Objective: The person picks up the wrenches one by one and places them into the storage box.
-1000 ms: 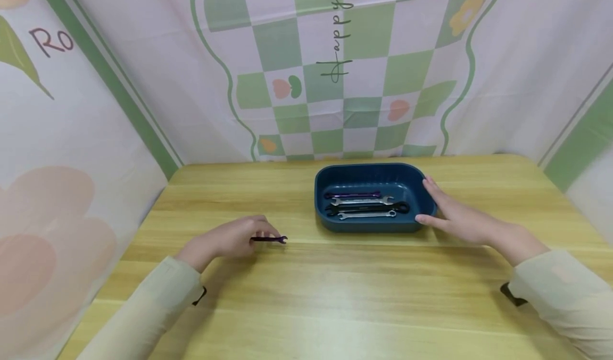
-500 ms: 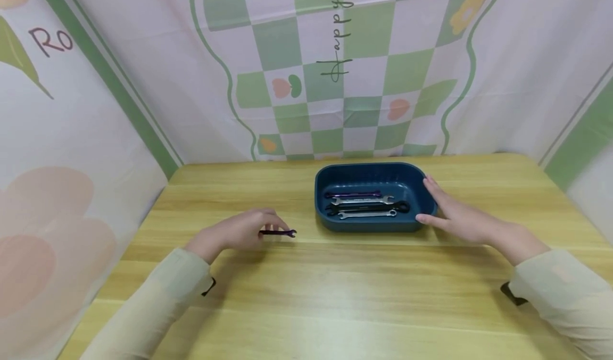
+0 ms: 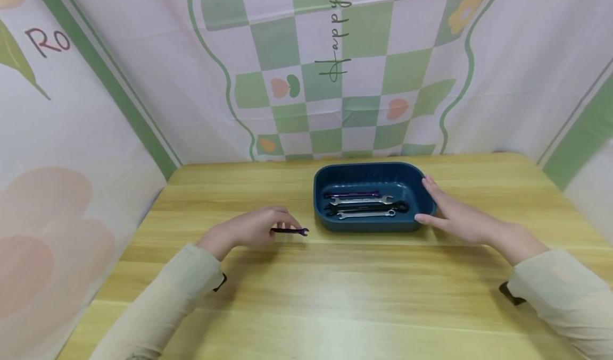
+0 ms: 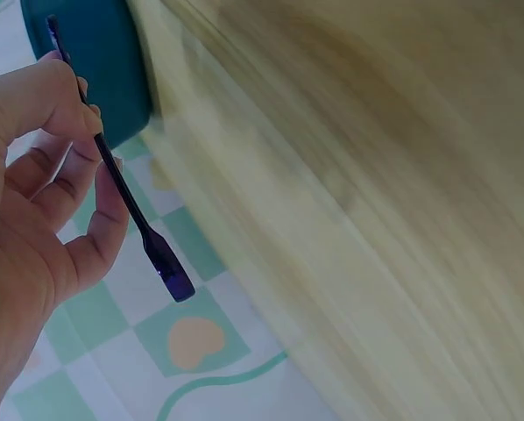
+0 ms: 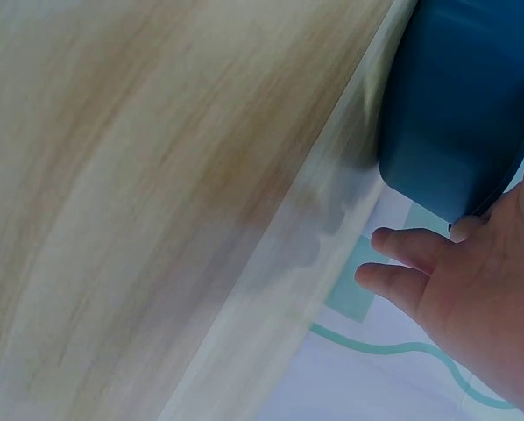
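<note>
My left hand (image 3: pixel 261 228) pinches a purple wrench (image 3: pixel 290 231) between thumb and fingers, just left of a dark blue bin (image 3: pixel 369 226). In the left wrist view the wrench (image 4: pixel 126 189) runs slantwise past the fingertips, both its ends showing. Inside the bin lie a purple wrench (image 3: pixel 351 194), a silver open-end wrench (image 3: pixel 361 201), a black wrench (image 3: pixel 366 208) and a small silver wrench (image 3: pixel 366 215), side by side. At the bin's right end my right hand (image 3: pixel 462 217) rests with extended fingers and thumb against the rim. Part of that hand also shows in the right wrist view.
The bin stands toward the back of a wooden table (image 3: pixel 325 296). Behind the table hangs a printed curtain (image 3: pixel 325 105) in green and white checks, and another printed cloth (image 3: pixel 72 152) hangs along the left side.
My left hand has moved right and slightly away from me, carrying the purple wrench nearer to the bin. The right hand stays at the bin's right end.
</note>
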`<state>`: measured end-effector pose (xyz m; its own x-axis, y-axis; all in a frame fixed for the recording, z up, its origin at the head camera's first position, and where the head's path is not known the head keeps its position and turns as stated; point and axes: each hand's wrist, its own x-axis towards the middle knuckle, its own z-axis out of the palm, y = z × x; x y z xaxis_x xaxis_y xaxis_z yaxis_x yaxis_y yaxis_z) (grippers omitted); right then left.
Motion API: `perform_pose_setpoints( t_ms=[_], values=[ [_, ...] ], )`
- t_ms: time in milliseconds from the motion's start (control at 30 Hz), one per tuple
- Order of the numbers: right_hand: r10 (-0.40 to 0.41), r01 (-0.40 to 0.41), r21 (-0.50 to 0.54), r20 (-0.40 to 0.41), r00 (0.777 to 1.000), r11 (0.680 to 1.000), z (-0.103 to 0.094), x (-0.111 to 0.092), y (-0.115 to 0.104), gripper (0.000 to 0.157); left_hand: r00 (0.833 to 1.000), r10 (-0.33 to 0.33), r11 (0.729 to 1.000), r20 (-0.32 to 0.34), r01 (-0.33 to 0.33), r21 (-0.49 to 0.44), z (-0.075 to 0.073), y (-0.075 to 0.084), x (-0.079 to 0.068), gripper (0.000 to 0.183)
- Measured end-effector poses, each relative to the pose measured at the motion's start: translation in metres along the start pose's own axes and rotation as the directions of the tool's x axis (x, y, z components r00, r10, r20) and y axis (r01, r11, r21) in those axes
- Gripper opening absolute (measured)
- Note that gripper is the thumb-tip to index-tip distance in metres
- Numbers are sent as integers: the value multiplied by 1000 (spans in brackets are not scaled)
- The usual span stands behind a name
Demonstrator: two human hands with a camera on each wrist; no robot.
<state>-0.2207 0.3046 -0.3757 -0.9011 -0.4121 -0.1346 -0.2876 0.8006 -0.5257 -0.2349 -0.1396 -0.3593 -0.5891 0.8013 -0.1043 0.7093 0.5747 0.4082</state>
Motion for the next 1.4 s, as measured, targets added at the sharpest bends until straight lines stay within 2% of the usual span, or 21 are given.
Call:
perform_pose_setpoints(
  t_ms=[167, 467, 833, 1400],
  values=[
    [-1, 1, -5, 0, 1000, 1000, 0, 0, 0, 88, 1000, 27, 999, 1, -27, -18, -5, 6, 5, 66],
    [-4, 4, -7, 3, 1000, 1000, -1, 0, -2, 88, 999, 30, 999, 23, -29, -26, -13, 12, 11, 63],
    [2, -2, -12, 3, 1000, 1000, -1, 0, -1, 88, 996, 89, 996, -6, -89, -28, -24, 15, 21, 64],
    [10, -10, -9, 6, 1000, 1000, -1, 0, -2, 87, 996, 90, 996, 18, -90, 6, -30, 25, 54, 58]
  ],
)
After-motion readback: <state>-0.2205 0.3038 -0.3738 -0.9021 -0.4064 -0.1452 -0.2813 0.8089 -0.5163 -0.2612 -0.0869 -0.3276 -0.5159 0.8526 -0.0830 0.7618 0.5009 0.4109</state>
